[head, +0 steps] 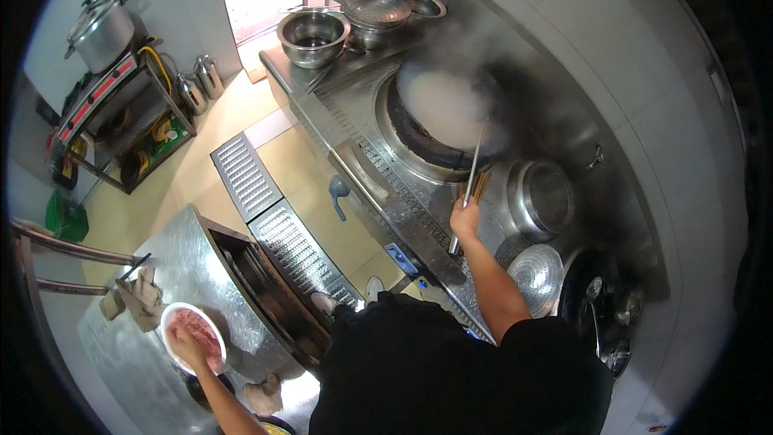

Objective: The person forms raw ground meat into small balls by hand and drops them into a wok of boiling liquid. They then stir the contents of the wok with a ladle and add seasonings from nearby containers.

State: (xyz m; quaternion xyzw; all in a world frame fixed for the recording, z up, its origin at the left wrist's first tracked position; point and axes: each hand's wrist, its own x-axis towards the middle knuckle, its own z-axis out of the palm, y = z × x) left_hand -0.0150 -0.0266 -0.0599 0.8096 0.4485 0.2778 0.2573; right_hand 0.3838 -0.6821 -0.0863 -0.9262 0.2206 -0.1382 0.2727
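Note:
My right hand (465,218) is wrapped around the long metal handle (476,160) of a cooking utensil that reaches into the wok (416,81). Its working end is hidden in pale, cloudy liquid (445,107), and steam blurs the wok's far side. A bamboo wok brush (481,185) lies just beyond that hand, by the burner ring. On the other side of me, my left hand (185,344) reaches into a white bowl (223,345) of raw minced meat (202,331). Its fingertips are down at the meat, and whether they grip any is unclear.
A steel bowl (314,38) and a handled strainer (375,7) stand at the stove's far end. A round pot (540,200) and a perforated skimmer (535,280) sit right of my arm. Cloths (142,299) lie near the meat bowl on the steel table (181,254).

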